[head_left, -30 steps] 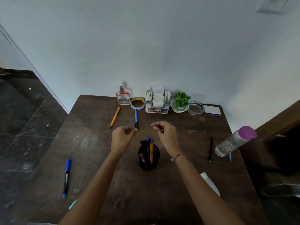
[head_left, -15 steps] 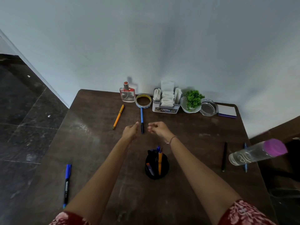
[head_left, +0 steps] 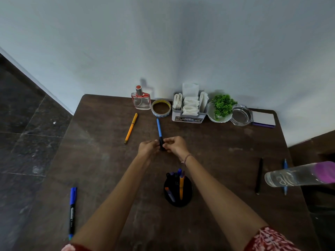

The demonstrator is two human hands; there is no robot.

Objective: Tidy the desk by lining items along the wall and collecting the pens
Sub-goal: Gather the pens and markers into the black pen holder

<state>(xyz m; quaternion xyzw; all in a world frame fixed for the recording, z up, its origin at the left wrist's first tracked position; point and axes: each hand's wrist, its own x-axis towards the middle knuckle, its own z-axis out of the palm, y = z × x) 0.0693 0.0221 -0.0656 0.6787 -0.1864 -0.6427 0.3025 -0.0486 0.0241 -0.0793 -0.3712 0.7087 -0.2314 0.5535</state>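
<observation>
Along the wall (head_left: 163, 51), small items (head_left: 188, 110) are lined up on the dark desk (head_left: 101, 160). The blue pen (head_left: 159, 128) in the middle is pinched at its black end by fingers (head_left: 168, 141) of the left hand (head_left: 147, 149) and right hand (head_left: 175, 146), probably for carrying to the pen holder (head_left: 178, 195).

A left hand (head_left: 147, 148) and right hand (head_left: 175, 145) pinch the near black end of a blue pen (head_left: 159, 128) on a dark desk (head_left: 101, 160); a pen holder (head_left: 178, 200) stands nearer.

Now left hand (head_left: 147, 149) and right hand (head_left: 177, 146) pinch the blue pen (head_left: 159, 129).
</observation>
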